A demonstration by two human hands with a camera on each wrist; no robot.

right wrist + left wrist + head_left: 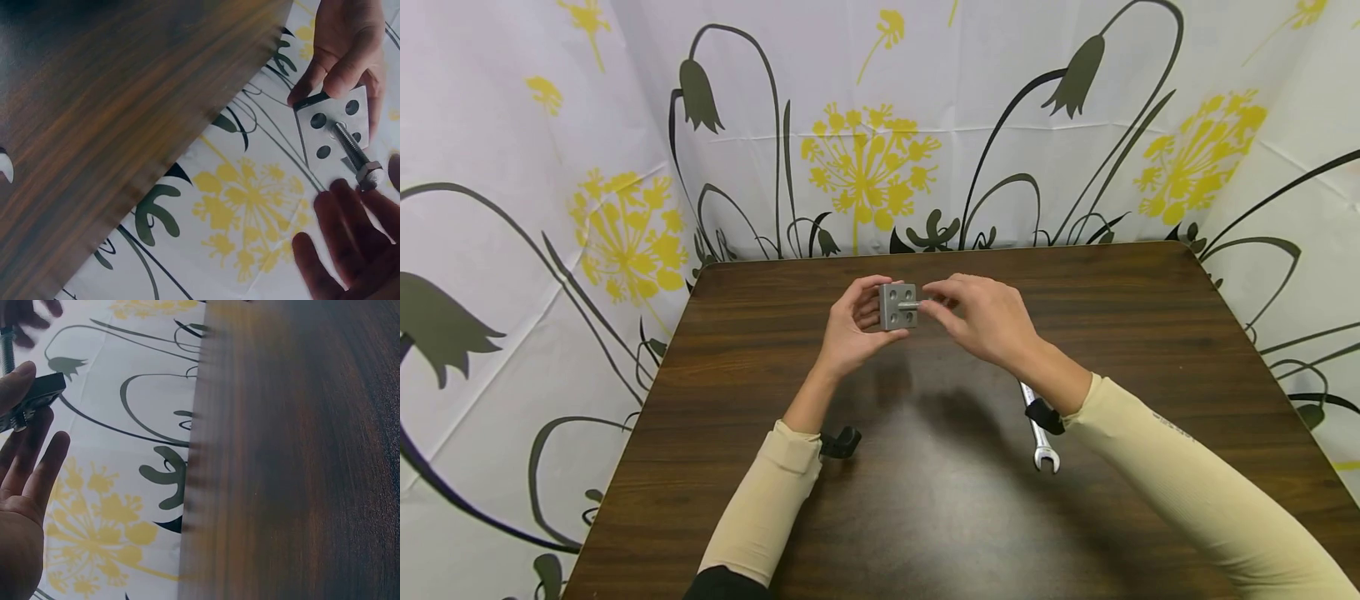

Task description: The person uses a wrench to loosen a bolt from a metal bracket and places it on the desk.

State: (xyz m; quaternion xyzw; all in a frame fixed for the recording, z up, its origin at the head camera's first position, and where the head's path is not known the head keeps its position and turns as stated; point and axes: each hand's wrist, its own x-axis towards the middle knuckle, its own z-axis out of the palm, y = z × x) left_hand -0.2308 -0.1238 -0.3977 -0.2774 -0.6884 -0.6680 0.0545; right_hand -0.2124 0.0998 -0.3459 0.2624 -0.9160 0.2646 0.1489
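Observation:
My left hand [853, 329] grips a square grey metal block [892, 317], thumb on one edge and fingers on the other. Several round holes show in its face. A threaded bolt [351, 144] stands out from the middle of that face, and its hex end points toward my right hand [988, 317]. In the left wrist view, a short threaded end [20, 422] pokes out on the block's other side. My right fingertips [340, 187] are loosely extended around the hex end; one finger lies against or just behind it, while the thumb looks slightly apart.
An open-ended wrench [1043, 446] lies on the dark wood table [955, 517], partly hidden under my right forearm. Black wrist-camera mounts [842, 443] sit at both wrists. A white curtain [985, 50] with flower prints hangs behind the table and along its sides.

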